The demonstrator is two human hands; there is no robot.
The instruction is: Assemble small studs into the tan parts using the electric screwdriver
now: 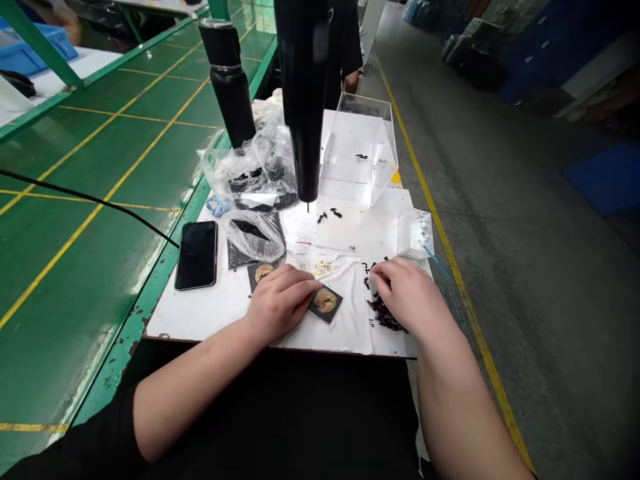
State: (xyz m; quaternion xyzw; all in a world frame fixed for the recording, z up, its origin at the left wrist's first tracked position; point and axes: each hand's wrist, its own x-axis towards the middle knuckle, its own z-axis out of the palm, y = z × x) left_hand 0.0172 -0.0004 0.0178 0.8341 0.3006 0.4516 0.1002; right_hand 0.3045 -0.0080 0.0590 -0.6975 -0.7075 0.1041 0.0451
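Note:
My left hand [280,303] rests low over the white cloth [350,333], its fingers bent and pressed together. Its fingertips meet the edge of a dark square pad [330,315] that carries a tan, putty-like lump [325,301]. A second tan lump [264,271] on a dark pad is partly covered by that hand. On the right, my right hand [403,290] has thumb and fingers pinched at a pile of small dark parts [384,315]; what lies between them is hidden. Small gold-coloured pieces [319,269] lie on the cloth between the hands.
A black electric screwdriver [305,120] hangs over the table. Around it are a phone [197,255], an open bag of black bits [255,240], a larger plastic bag [260,177], a black bottle [230,93], a clear box [360,153] and a small white container [416,233]. A person stands opposite.

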